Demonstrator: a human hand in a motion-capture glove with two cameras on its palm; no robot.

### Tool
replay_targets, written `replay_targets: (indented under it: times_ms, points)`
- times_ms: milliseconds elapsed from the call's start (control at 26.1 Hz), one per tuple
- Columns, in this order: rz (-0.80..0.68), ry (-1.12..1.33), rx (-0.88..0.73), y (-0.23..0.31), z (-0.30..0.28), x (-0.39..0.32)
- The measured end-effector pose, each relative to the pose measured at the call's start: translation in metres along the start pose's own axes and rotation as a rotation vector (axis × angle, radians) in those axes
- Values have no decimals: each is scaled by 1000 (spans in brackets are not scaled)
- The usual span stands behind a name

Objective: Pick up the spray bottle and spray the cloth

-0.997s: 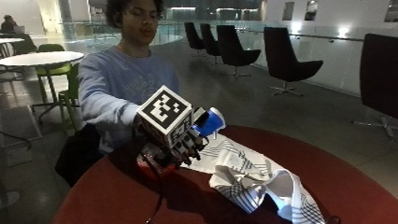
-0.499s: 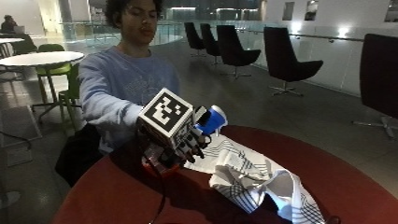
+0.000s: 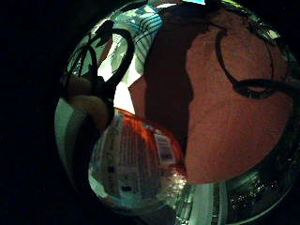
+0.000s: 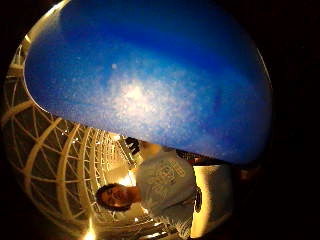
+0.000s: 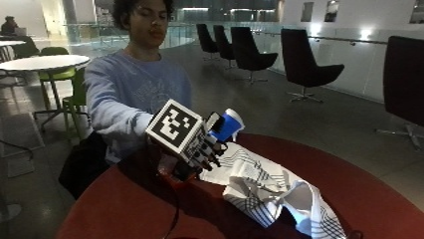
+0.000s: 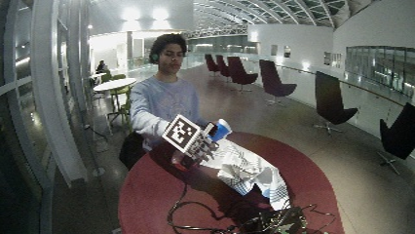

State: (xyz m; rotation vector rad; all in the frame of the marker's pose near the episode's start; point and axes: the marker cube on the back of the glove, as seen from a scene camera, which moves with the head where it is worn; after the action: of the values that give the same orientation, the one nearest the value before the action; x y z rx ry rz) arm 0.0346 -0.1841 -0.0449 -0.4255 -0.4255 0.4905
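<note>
1. The round red table (image 5: 371,189) is the biggest thing here, and everything else sits on it or over it; the person's end of it is at their waist.
2. The person (image 5: 132,84) in a pale blue sweatshirt sits at the table's edge, with the right arm stretched out over the red top.
3. The white cloth (image 5: 265,194) with thin dark stripes lies crumpled on the table, running from just beside the gloved hand away toward the far edge. In the wide outside view the cloth (image 6: 250,170) lies near the middle of the tabletop.
4. The gloved right hand (image 5: 202,152) is held above the table, on the person's side of the cloth, its fingers wrapped round the spray bottle.
5. The spray bottle (image 5: 222,129) is off the table and in that hand. Its blue head sticks up above the fingers and points over the cloth, and its body reaches down toward the tabletop, mostly hidden by the hand.
6. From the little finger side, the bottle's body (image 3: 136,164) shows up close against the palm, with an orange and white printed label, the red tabletop behind it and a corner of the striped cloth (image 3: 145,28) further off.
7. From the thumb side, the bottle's blue head (image 4: 150,85) fills most of the view, close to the palm.
8. A tangle of dark cables (image 6: 259,222) lies at the table's edge furthest from the person, past the cloth.
</note>
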Motion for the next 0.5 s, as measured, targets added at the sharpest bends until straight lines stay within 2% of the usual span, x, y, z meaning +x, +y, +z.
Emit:
replay_targets:
  times_ms: [499]
  points:
    - [27, -40, 22, -2, 4, 0]
